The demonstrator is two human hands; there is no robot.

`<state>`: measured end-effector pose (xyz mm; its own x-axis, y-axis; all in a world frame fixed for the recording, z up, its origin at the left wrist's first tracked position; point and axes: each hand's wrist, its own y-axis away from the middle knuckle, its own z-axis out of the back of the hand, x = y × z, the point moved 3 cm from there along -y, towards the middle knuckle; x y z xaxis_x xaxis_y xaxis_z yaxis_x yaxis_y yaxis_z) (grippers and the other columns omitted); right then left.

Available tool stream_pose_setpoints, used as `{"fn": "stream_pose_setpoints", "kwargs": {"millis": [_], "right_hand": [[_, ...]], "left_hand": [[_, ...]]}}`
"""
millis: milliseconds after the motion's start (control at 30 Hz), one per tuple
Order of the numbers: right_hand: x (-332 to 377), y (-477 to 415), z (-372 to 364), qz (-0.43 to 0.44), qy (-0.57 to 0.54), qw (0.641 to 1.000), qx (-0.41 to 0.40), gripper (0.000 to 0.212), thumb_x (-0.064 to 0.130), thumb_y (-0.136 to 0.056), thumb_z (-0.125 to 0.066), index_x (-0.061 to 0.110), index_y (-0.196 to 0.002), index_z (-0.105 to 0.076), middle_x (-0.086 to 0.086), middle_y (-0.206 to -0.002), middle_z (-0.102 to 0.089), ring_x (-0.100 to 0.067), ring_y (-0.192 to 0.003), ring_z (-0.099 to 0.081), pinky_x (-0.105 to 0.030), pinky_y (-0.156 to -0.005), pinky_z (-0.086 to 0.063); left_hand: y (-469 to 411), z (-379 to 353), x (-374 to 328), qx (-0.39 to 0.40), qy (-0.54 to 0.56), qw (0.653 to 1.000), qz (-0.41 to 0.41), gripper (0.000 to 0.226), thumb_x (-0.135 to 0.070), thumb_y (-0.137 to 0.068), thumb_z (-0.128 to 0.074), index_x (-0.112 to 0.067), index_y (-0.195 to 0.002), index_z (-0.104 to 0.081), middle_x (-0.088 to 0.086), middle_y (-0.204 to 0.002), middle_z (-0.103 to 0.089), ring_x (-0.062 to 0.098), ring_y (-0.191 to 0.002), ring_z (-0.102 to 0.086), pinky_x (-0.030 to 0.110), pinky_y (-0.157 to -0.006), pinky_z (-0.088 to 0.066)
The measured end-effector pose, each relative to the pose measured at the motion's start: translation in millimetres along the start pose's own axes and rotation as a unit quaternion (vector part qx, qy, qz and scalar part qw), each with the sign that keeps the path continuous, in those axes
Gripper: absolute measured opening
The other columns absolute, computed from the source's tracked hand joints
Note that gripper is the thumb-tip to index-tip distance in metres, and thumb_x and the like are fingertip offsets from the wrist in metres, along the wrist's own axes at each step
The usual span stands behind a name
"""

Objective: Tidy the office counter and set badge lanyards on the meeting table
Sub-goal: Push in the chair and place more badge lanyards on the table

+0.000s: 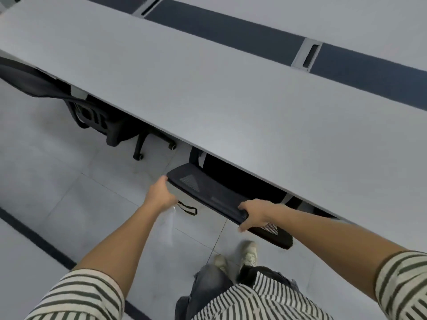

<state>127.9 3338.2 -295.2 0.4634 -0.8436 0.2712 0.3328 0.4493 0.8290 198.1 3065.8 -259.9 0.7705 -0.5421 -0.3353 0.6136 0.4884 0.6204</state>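
Black mesh chair (215, 195) at the grey worktop (208, 88): right hand (254, 215) grips its top edge; left hand (159, 192), holding a lanyard (187, 209), touches its corner.

Two chairs (219, 199), one long table (208, 100), two cable slots (309, 55), one lanyard (187, 209), two hands (254, 215)

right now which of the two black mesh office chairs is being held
The nearer black mesh office chair, in front of the person: left hand and right hand grip its backrest top. The other chair, far left, is untouched.
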Motion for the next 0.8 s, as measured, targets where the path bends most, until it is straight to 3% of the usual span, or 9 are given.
{"fn": "stream_pose_setpoints", "kwargs": {"millis": [67,133,233,300,367,500,600,700,800], "right_hand": [[21.8,-6.5,24.6,0.028,-0.010,0.999,-0.035,0.078,0.056,-0.084,-0.066,0.019,-0.147,-0.038,-0.005,-0.143,-0.050,-0.026,-0.128,-0.051,-0.038,-0.103,-0.045],[49.7,-16.0,48.1,0.049,-0.006,0.997,-0.064,0.070,0.052,-0.087,-0.063,0.021,-0.145,-0.041,-0.005,-0.142,-0.052,-0.025,-0.126,-0.053,-0.038,-0.103,-0.045],[98.0,-31.7,82.4,0.076,0.015,0.994,-0.079,0.062,0.047,-0.091,-0.061,0.021,-0.144,-0.043,-0.005,-0.141,-0.052,-0.024,-0.125,-0.053,-0.038,-0.103,-0.045],[138.1,-43.4,105.4,0.090,0.044,0.991,-0.089,0.060,0.045,-0.092,-0.060,0.020,-0.144,-0.043,-0.005,-0.141,-0.052,-0.024,-0.125,-0.052,-0.038,-0.103,-0.044],[172.4,-55.3,126.4,0.106,0.071,0.987,-0.098,0.060,0.046,-0.093,-0.057,0.019,-0.145,-0.043,-0.004,-0.142,-0.050,-0.024,-0.127,-0.051,-0.037,-0.104,-0.044],[253.5,-82.6,159.1,0.129,0.103,0.979,-0.118,0.057,0.044,-0.095,-0.054,0.019,-0.145,-0.042,-0.001,-0.147,-0.045,-0.023,-0.132,-0.046,-0.037,-0.107,-0.040],[346.8,-105.1,184.7,0.149,0.096,0.975,-0.137,0.055,0.043,-0.095,-0.057,0.020,-0.143,-0.044,-0.002,-0.145,-0.048,-0.023,-0.129,-0.050,-0.037,-0.105,-0.042],[423.3,-115.8,201.1,0.175,0.083,0.971,-0.144,0.050,0.039,-0.096,-0.058,0.018,-0.141,-0.048,-0.002,-0.142,-0.051,-0.023,-0.126,-0.052,-0.037,-0.103,-0.044],[480.5,-125.7,225.2,0.192,0.082,0.964,-0.167,0.048,0.037,-0.096,-0.057,0.018,-0.139,-0.050,-0.003,-0.137,-0.055,-0.022,-0.120,-0.056,-0.036,-0.100,-0.047]], "left_hand": [[6.7,15.4,13.4,0.012,-0.007,0.999,0.031,0.062,-0.005,-0.082,-0.066,-0.008,-0.139,-0.043,0.016,-0.128,-0.053,0.031,-0.112,-0.055,0.034,-0.088,-0.050],[10.9,34.6,35.9,0.011,0.018,0.998,0.066,0.043,-0.005,-0.084,-0.063,-0.007,-0.126,-0.054,0.018,-0.123,-0.057,0.032,-0.109,-0.059,0.035,-0.088,-0.052],[10.8,69.2,74.6,0.008,0.140,0.985,0.097,0.019,0.001,-0.084,-0.057,-0.008,-0.101,-0.062,0.022,-0.107,-0.064,0.033,-0.096,-0.066,0.031,-0.065,-0.056],[10.1,99.9,103.7,-0.010,0.197,0.975,0.104,0.016,0.003,-0.086,-0.056,-0.012,-0.087,-0.063,0.021,-0.101,-0.063,0.030,-0.086,-0.065,0.024,-0.050,-0.050],[10.4,126.4,123.5,-0.020,0.229,0.968,0.097,0.019,0.003,-0.088,-0.057,-0.011,-0.079,-0.064,0.016,-0.090,-0.061,0.026,-0.080,-0.061,0.021,-0.048,-0.046],[6.0,185.7,168.5,-0.042,0.272,0.957,0.091,0.015,0.001,-0.089,-0.060,-0.006,-0.078,-0.066,0.010,-0.074,-0.061,0.014,-0.063,-0.059,0.013,-0.040,-0.042],[-0.3,256.0,221.7,-0.071,0.314,0.942,0.090,0.005,0.000,-0.087,-0.065,0.004,-0.084,-0.066,0.012,-0.071,-0.062,0.004,-0.039,-0.058,0.011,-0.037,-0.039],[-4.4,311.1,267.6,-0.100,0.314,0.939,0.094,0.016,-0.003,-0.085,-0.070,0.011,-0.093,-0.067,0.013,-0.066,-0.062,0.002,-0.033,-0.053,0.013,-0.036,-0.038],[-12.2,358.1,297.7,-0.122,0.315,0.936,0.095,0.015,-0.005,-0.084,-0.072,0.008,-0.088,-0.066,0.014,-0.063,-0.062,0.002,-0.032,-0.051,0.013,-0.035,-0.037]]}}
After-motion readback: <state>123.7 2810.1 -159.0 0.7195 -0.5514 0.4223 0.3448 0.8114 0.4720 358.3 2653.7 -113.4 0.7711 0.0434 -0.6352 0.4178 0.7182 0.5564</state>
